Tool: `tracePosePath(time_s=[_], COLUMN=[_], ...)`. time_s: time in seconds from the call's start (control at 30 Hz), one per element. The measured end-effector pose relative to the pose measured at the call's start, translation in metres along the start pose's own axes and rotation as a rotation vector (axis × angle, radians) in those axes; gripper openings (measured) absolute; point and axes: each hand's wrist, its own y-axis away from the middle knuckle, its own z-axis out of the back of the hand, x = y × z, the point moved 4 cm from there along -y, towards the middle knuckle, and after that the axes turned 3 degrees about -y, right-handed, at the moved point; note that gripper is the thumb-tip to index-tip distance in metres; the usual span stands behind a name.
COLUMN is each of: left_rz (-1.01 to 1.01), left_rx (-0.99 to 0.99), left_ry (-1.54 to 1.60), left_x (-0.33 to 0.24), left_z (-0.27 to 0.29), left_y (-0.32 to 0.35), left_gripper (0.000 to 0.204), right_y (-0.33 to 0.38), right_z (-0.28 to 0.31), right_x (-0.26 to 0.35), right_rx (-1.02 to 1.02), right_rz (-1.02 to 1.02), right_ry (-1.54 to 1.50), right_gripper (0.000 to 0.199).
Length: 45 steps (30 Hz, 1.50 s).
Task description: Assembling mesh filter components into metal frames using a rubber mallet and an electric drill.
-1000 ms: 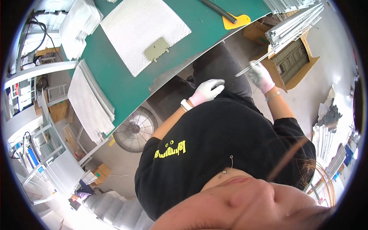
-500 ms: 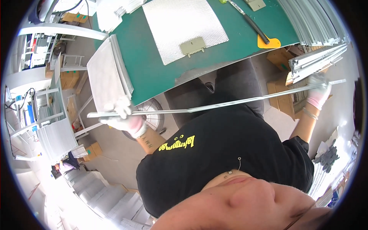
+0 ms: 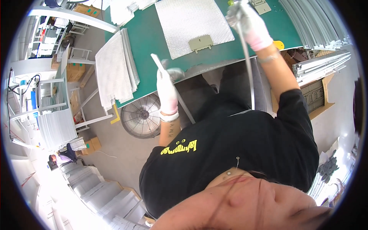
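the left hand (image 3: 167,90) and right hand (image 3: 251,28) are both gripping an apparently already-bent strip (image 3: 249,78), while the far mesh panel (image 3: 188,25) is lying apart, visible edges unframed.

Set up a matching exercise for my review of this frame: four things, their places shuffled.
1. Thin silver metal strips
2. Olive-green flat tabbed plate
3. Round grey wire-guarded fan
4. Open brown cardboard box

A. On a white mesh sheet
B. Right of the black right sleeve
C. Held by white-gloved left hand and right hand
D. Left of the bare left forearm

Pairs: 1-C, 2-A, 3-D, 4-B
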Motion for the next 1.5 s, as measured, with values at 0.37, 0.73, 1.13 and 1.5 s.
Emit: tracePosePath(time_s=[0.37,0.73,1.13,1.5], left_rz=[0.689,0.434,0.322,0.133], left_rx=[0.512,0.358,0.238,0.396], left_ry=[0.839,1.138,1.024,0.742], left_x=[0.097,0.042,0.052,0.054], left_z=[-0.142,-0.184,-0.198,-0.176], left_y=[0.062,-0.042,-0.084,-0.065], left_gripper=[0.053,0.041,0.026,0.025], right_y=[0.062,0.146,0.122,0.040], right_z=[-0.010,-0.029,-0.028,-0.022], right_x=[-0.043,-0.035,-0.056,-0.054], right_rx=[-0.158,-0.274,-0.197,-0.111], right_rz=[-0.554,-0.244,-0.345,-0.372], right_ry=[0.520,0.608,0.237,0.534], right_gripper=[0.038,0.060,0.060,0.058])
